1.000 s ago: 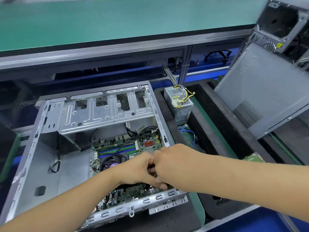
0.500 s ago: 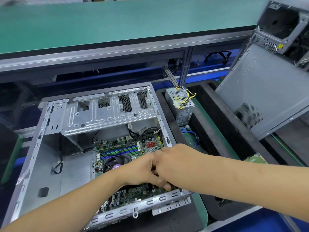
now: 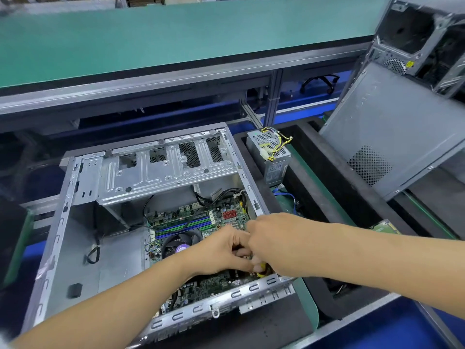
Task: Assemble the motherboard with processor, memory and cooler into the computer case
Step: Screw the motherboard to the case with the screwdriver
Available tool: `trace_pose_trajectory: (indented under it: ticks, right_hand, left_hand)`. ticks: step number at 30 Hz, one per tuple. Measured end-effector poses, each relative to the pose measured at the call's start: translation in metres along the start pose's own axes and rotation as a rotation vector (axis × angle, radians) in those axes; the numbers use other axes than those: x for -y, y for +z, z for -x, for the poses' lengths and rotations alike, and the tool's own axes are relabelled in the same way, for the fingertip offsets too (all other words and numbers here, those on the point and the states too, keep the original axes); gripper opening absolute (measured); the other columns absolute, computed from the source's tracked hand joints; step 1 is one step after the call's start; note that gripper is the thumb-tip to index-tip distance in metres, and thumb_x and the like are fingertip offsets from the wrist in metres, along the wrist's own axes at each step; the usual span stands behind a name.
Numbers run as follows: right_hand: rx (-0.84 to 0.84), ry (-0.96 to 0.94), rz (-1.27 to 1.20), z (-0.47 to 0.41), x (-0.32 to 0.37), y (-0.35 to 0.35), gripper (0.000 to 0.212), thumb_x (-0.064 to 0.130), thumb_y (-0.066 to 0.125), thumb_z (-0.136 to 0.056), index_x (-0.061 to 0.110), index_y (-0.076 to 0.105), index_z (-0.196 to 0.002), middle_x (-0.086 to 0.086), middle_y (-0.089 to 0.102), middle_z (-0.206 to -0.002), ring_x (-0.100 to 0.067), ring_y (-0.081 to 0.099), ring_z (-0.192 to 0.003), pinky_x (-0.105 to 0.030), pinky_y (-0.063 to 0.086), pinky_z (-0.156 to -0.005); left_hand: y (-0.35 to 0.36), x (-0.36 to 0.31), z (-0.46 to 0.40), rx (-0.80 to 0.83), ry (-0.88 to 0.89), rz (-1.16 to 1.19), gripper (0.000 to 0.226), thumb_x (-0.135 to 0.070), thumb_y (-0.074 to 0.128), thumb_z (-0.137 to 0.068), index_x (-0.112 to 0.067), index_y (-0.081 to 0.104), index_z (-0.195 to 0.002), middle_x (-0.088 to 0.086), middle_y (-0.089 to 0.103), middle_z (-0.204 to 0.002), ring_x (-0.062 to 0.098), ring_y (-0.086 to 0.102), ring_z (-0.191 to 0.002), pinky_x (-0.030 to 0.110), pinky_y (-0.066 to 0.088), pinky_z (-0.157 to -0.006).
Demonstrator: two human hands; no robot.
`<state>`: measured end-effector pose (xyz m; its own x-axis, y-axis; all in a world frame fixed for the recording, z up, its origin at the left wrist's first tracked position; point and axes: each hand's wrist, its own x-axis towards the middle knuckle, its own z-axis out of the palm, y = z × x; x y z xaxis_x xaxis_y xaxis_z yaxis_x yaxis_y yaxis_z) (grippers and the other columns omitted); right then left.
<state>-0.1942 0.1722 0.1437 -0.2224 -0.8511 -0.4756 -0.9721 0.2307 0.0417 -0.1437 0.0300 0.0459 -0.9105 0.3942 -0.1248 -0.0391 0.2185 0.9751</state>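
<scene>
So the biggest thing up top is a long green workbench [image 3: 176, 39] with a grey metal edge running across the whole back of the view, and under it you can see a blue floor [image 3: 309, 102] and some dark frame legs. On the right a loose grey side panel [image 3: 392, 137] with a perforated vent patch leans tilted, and behind it in the corner sits another bare chassis [image 3: 422, 39]. Front and center is the open computer case [image 3: 83, 222] lying on its side on a dark mat, drive cage at the far end, silver rim toward the camera. Right beside it is a black foam tray [image 3: 334, 205] with a green strip inside, and a grey power supply [image 3: 270, 152] standing in its far end with yellow and black wires coiled on top. The motherboard [image 3: 214, 285] is down inside the case toward the right half, with blue and green memory slots [image 3: 183, 226] at its far side and the round black cooler [image 3: 181, 244] just in front of those. Both hands are bunched together over the board's near right part: left hand [image 3: 221, 250] has fingers curled, touching the right hand [image 3: 271, 238], which looks pinched around something small and yellow [image 3: 261, 269] at its fingertips, but honestly can't tell what that is or whether the left one grips anything.
</scene>
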Motion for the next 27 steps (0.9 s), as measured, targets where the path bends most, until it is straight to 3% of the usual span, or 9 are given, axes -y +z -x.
trace_pose_trajectory:
  ticks: [3, 7, 10, 13, 15, 17, 20, 23, 27]
  right_hand:
    - [0.040, -0.009, 0.064, 0.002, 0.005, -0.008, 0.016, 0.009, 0.056, -0.090, 0.004, 0.060, -0.105, -0.009, 0.043, -0.093, -0.028, 0.054, -0.096, -0.033, 0.036, -0.062]
    - [-0.083, 0.014, 0.125, -0.006, 0.006, -0.020, 0.031, 0.025, 0.059, -0.091, 0.009, 0.055, -0.117, -0.009, 0.043, -0.092, -0.026, 0.050, -0.095, -0.034, 0.034, -0.062]
    - [-0.210, -0.065, 0.204, -0.024, 0.011, -0.035, 0.020, 0.023, 0.062, -0.090, 0.011, 0.059, -0.105, -0.005, 0.055, -0.089, -0.028, 0.059, -0.087, -0.028, 0.033, -0.052]
    - [-0.263, -0.140, 0.257, -0.045, 0.024, -0.055, 0.011, 0.015, 0.064, -0.086, 0.012, 0.054, -0.086, 0.001, 0.050, -0.074, -0.024, 0.055, -0.069, -0.025, 0.022, -0.043]
    - [-0.259, -0.189, 0.316, -0.054, 0.031, -0.063, 0.032, 0.017, 0.062, -0.088, 0.013, 0.038, -0.067, 0.001, 0.043, -0.070, -0.023, 0.048, -0.064, -0.025, 0.021, -0.042]
    - [-0.245, -0.222, 0.332, -0.058, 0.030, -0.069, 0.042, 0.023, 0.057, -0.092, 0.017, 0.028, -0.063, -0.001, 0.037, -0.067, -0.022, 0.045, -0.059, -0.025, 0.021, -0.042]
    - [-0.262, -0.242, 0.269, -0.055, 0.014, -0.079, 0.025, 0.026, 0.047, -0.098, 0.015, 0.039, -0.077, -0.003, 0.044, -0.072, -0.024, 0.042, -0.062, -0.027, 0.027, -0.045]
    - [-0.205, -0.228, -0.026, -0.057, -0.003, -0.082, 0.023, 0.035, 0.039, -0.101, 0.013, 0.044, -0.094, 0.001, 0.041, -0.069, -0.023, 0.048, -0.071, -0.035, 0.041, -0.059]
    - [-0.289, -0.148, -0.336, -0.081, -0.004, -0.060, 0.024, 0.040, 0.034, -0.101, 0.017, 0.041, -0.101, 0.002, 0.056, -0.081, -0.019, 0.055, -0.072, -0.037, 0.049, -0.067]
  left_hand:
    - [-0.003, -0.006, 0.005, 0.032, 0.013, -0.029, 0.024, -0.023, 0.076, -0.078, -0.001, 0.067, -0.078, 0.021, 0.048, -0.065, 0.029, 0.038, -0.058, 0.032, 0.028, -0.063]
    - [-0.022, -0.030, 0.016, -0.027, 0.032, -0.061, 0.013, -0.026, 0.075, -0.078, -0.036, 0.070, -0.072, 0.022, 0.039, -0.056, 0.020, 0.029, -0.048, 0.026, 0.024, -0.053]
    - [-0.040, -0.041, 0.035, -0.160, -0.039, -0.098, 0.033, -0.009, 0.076, -0.075, -0.035, 0.063, -0.059, -0.004, 0.036, -0.048, 0.004, 0.025, -0.046, 0.016, 0.023, -0.048]
    - [-0.047, -0.052, 0.062, -0.346, -0.142, -0.139, 0.038, -0.002, 0.075, -0.069, -0.031, 0.060, -0.052, -0.008, 0.045, -0.048, 0.008, 0.032, -0.050, 0.021, 0.027, -0.051]
    - [-0.047, -0.059, 0.083, -0.408, -0.174, -0.107, 0.019, -0.016, 0.078, -0.067, -0.028, 0.065, -0.060, 0.013, 0.047, -0.058, 0.018, 0.036, -0.058, 0.028, 0.030, -0.060]
    - [-0.047, -0.061, 0.104, -0.437, -0.241, 0.006, 0.017, -0.034, 0.078, -0.073, -0.023, 0.073, -0.085, 0.014, 0.048, -0.071, 0.018, 0.040, -0.065, 0.026, 0.035, -0.065]
    - [-0.050, -0.044, 0.132, -0.739, -0.258, 0.330, 0.027, -0.022, 0.053, -0.097, -0.006, 0.069, -0.112, 0.002, 0.053, -0.073, 0.008, 0.046, -0.059, 0.015, 0.039, -0.055]
    - [-0.049, -0.023, 0.148, -1.106, -0.231, 0.630, 0.030, -0.002, 0.038, -0.100, 0.007, 0.064, -0.110, 0.008, 0.057, -0.071, 0.010, 0.052, -0.056, 0.017, 0.045, -0.051]
    - [-0.052, -0.014, 0.142, -1.357, -0.198, 0.862, 0.027, 0.005, 0.032, -0.098, 0.008, 0.058, -0.103, 0.006, 0.060, -0.058, 0.009, 0.055, -0.047, 0.017, 0.046, -0.045]
